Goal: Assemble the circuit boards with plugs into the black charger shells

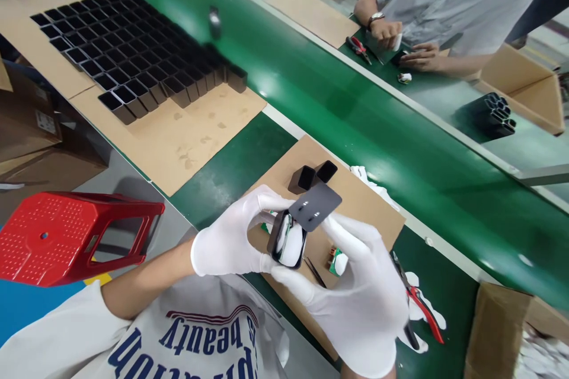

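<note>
White-gloved left hand (226, 243) gripping black casing (287, 243), right hand (355, 284) pinching flat black plate (315, 206) — over cardboard sheet (373, 213)

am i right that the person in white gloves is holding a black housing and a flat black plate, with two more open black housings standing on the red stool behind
Not quite. The two spare black housings stand on the cardboard sheet, not on the red stool. The head view shows it. The rest holds: the left hand grips the black housing, and the right hand holds the flat black plate.
</note>
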Demonstrator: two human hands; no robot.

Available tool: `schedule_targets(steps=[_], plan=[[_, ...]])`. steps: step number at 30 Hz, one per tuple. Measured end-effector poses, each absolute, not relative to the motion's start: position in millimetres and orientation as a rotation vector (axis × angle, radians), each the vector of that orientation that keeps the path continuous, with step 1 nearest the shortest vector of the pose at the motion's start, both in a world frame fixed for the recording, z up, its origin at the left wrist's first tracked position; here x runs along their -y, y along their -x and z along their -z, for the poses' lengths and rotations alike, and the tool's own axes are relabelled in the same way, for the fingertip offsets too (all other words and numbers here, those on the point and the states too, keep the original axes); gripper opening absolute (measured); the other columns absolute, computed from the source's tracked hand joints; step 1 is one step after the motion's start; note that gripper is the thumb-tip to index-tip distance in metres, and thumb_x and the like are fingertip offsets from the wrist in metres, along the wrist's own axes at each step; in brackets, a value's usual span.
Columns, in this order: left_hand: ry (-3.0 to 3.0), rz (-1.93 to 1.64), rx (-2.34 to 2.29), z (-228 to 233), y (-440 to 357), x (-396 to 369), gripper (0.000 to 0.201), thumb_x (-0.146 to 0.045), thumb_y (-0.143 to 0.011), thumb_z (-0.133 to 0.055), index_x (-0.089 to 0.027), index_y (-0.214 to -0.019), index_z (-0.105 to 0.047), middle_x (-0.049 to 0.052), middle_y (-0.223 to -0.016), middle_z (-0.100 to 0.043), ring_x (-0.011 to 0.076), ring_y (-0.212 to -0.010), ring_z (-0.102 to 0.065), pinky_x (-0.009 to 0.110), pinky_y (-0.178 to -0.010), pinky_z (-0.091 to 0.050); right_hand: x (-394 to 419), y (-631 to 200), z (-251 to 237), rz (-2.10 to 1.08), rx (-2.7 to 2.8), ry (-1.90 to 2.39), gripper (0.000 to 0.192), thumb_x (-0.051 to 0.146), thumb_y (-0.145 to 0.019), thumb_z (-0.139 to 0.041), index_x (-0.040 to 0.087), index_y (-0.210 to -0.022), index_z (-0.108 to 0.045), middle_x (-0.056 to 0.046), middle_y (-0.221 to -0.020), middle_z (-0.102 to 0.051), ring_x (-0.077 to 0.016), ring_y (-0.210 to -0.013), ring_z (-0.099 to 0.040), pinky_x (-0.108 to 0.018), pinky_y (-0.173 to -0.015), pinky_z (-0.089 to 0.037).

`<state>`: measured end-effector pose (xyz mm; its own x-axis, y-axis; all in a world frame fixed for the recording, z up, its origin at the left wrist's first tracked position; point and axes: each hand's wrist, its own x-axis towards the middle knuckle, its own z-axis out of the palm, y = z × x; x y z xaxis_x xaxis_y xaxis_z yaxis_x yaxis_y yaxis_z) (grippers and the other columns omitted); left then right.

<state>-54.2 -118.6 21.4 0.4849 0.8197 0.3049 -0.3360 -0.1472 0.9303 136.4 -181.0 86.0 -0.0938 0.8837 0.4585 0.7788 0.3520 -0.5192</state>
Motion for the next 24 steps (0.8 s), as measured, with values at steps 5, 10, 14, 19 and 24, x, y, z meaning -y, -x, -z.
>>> schedule_targets(steps=[5, 10, 14, 19, 24], plan=[[-1.235, -1.043, -0.613, -16, 51, 122, 0.069, -0.016, -0.062, -0.099, -0.026, -0.121, -0.064, 0.006, -0.118, -0.062, 0.0253, -0.105, -0.072, 0.048, -0.099, -0.063, 200, -119, -72, -0.044, 1.858, 1.443, 0.087, 0.028, -0.082, -0.092, 0.044, -0.156, -0.050, -0.007, -0.121, -0.073, -0.0310, -0.104, -0.078, -0.050, -0.087, -0.071], [-1.329, -1.080, -0.684, -10, 55, 127, 0.067, -0.013, -0.068, -0.093, -0.025, -0.127, -0.064, 0.006, -0.118, -0.065, 0.0255, -0.108, -0.072, 0.045, -0.099, -0.062, 205, -89, -58, 0.027, 1.784, 1.542, 0.088, 0.023, -0.086, -0.087, 0.040, -0.162, -0.046, -0.011, -0.130, -0.072, -0.0337, -0.109, -0.078, -0.048, -0.086, -0.071], [-1.444, -1.138, -0.726, -7, 62, 133, 0.055, -0.011, -0.080, -0.080, -0.025, -0.131, -0.063, 0.007, -0.119, -0.068, 0.0253, -0.109, -0.073, 0.044, -0.096, -0.063, 205, -78, -50, 0.118, 1.796, 1.556, 0.083, 0.015, -0.089, -0.082, 0.044, -0.159, -0.048, -0.010, -0.135, -0.071, -0.0317, -0.108, -0.078, -0.048, -0.087, -0.070], [-1.561, -1.225, -0.834, -8, 66, 145, 0.056, -0.017, -0.079, -0.079, -0.024, -0.131, -0.059, 0.009, -0.120, -0.070, 0.0264, -0.107, -0.075, 0.044, -0.092, -0.065, 213, -74, -41, 0.192, 1.818, 1.539, 0.086, 0.014, -0.090, -0.082, 0.039, -0.163, -0.045, -0.012, -0.134, -0.073, -0.0328, -0.107, -0.080, -0.045, -0.085, -0.071], [-1.759, -1.251, -1.136, 11, 69, 157, 0.056, -0.014, -0.075, -0.077, -0.026, -0.128, -0.060, 0.005, -0.119, -0.075, 0.0244, -0.105, -0.078, 0.038, -0.091, -0.065, 219, -66, -4, 0.249, 1.779, 1.594, 0.058, 0.015, -0.097, -0.074, 0.031, -0.151, -0.060, -0.011, -0.132, -0.078, -0.0256, -0.096, -0.083, -0.033, -0.075, -0.069]])
